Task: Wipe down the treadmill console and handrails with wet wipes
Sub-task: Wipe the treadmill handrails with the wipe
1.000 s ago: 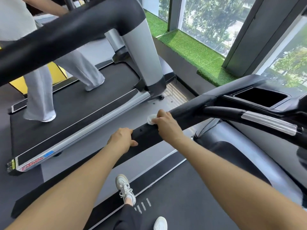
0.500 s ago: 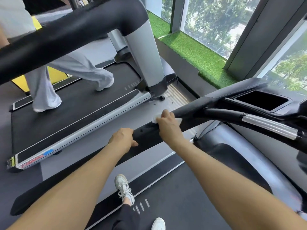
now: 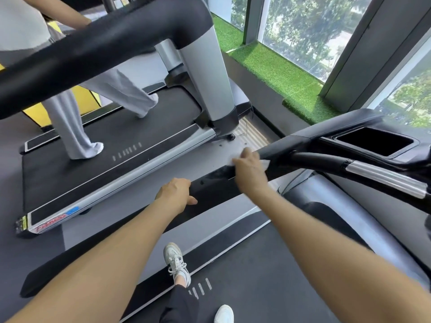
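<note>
- Right hand point(image 3: 250, 170) lies on top of the left handrail point(image 3: 217, 187), fingers curled over a white wet wipe point(image 3: 235, 160) and pressing it to the rail. The wipe shows only as pale, blurred edges at either side of the hand.
- Wipe position: upper stretch of that rail, just short of where it joins the console point(image 3: 349, 134).
- Left hand point(image 3: 176, 194) grips the same rail lower down, near the right hand but apart from it, fingers wrapped over the far edge, thumb on the near side. It holds no wipe; judged to be a steadying hold.
- Progress, judged: work is on the left handrail, near its console end. No wet sheen is readable on the black surface, so I cannot tell which parts are already clean.
- Likely still to do: the console with its recessed tray point(image 3: 373, 142), the inner grip bar with the metal sensor plate point(image 3: 384, 177), and the opposite handrail, which is out of view.
- A second person walks on the neighbouring treadmill point(image 3: 112, 159); not part of the task.
</note>
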Motion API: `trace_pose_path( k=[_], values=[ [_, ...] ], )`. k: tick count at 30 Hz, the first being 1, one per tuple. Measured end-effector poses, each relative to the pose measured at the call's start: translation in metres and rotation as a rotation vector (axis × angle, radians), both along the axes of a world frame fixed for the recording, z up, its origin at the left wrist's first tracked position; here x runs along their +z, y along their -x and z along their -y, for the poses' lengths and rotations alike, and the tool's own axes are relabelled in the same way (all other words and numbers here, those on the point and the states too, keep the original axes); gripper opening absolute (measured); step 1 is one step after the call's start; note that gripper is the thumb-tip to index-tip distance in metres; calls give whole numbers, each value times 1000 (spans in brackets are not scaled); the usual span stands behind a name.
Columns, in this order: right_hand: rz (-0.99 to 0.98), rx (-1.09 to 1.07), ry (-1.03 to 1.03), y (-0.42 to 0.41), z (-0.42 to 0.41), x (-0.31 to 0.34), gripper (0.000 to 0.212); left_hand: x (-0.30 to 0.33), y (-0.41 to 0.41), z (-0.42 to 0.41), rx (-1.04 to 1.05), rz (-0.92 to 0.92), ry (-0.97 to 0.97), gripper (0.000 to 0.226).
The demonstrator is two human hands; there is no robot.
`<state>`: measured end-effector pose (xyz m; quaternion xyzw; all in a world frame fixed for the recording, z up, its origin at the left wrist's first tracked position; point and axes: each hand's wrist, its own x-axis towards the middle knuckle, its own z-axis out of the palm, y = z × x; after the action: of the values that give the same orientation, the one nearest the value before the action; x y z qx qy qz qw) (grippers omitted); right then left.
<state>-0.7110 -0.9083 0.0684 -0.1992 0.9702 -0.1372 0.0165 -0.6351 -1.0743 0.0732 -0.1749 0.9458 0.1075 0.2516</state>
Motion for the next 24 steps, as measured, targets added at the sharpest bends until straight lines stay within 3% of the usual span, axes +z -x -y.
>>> trace_pose_path(
  k=[6, 11, 15, 21, 24],
  values=[
    [29, 173, 12, -2, -3, -1, 39, 0, -1, 0, -6, -3, 5, 33],
    [-49, -113, 9, 54, -62, 8, 36, -2, 0, 1, -8, 6, -4, 38],
    [-39, -219, 18, 47, -45, 9, 33, -2, 0, 2, -20, 6, 10, 37],
    [56, 120, 12, -25, 24, -4, 36, 0, -1, 1, -13, -2, 4, 35],
    [73, 209, 47, -19, 18, -4, 41, 1, -2, 1, -5, -12, -10, 34]
  ],
)
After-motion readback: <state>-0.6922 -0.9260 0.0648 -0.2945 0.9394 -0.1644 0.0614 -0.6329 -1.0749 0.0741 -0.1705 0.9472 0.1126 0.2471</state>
